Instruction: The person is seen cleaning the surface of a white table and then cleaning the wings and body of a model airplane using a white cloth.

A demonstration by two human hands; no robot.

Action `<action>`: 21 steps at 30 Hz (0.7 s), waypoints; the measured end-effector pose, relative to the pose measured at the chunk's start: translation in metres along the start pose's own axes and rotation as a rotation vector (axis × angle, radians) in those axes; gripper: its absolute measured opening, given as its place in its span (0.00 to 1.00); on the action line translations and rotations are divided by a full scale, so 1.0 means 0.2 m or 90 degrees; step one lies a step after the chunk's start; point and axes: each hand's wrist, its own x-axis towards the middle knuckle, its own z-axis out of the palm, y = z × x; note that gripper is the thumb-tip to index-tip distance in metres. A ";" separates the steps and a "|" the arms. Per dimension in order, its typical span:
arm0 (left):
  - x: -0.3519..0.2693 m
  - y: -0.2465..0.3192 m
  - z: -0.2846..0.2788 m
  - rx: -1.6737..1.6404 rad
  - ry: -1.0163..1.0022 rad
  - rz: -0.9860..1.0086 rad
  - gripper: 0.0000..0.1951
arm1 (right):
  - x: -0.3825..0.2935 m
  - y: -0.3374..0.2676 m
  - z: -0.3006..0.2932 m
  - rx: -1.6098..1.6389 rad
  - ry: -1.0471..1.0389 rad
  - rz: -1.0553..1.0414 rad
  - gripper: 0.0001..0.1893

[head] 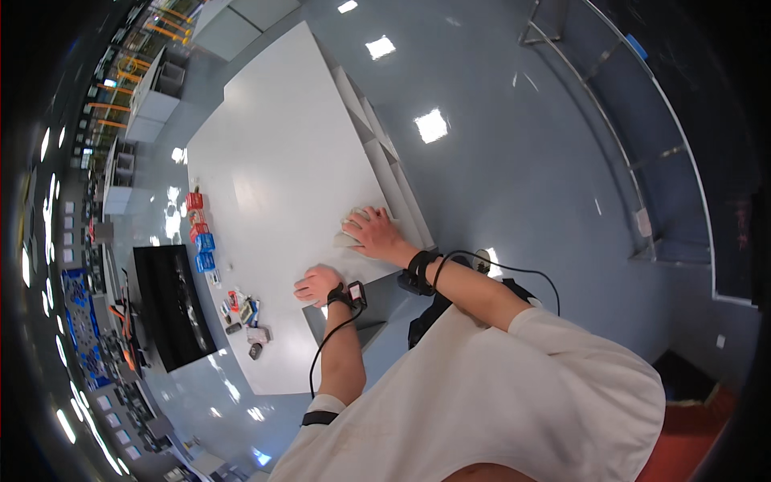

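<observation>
My right hand (pixel 374 234) rests over a pale cloth (pixel 346 240) near the right edge of the white table (pixel 271 162), its fingers bent on the cloth and pressing it to the tabletop. My left hand (pixel 317 284) lies on the table's near edge, to the left of the cloth, with fingers partly curled; whether anything is under it cannot be seen. Both wrists carry black straps with small devices and black cables.
Red packets (pixel 196 217) and blue packets (pixel 205 252) line the table's far left edge. A pile of small packaged items (pixel 248 313) lies nearer. Beyond stands a black monitor (pixel 173 307). Open shelf compartments (pixel 379 162) run below the table's right side. A metal-framed rack (pixel 626 150) stands at right.
</observation>
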 end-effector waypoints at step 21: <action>-0.15 0.11 -0.05 0.040 0.088 -0.032 0.33 | 0.30 0.29 -0.12 0.075 -0.124 -0.187 0.26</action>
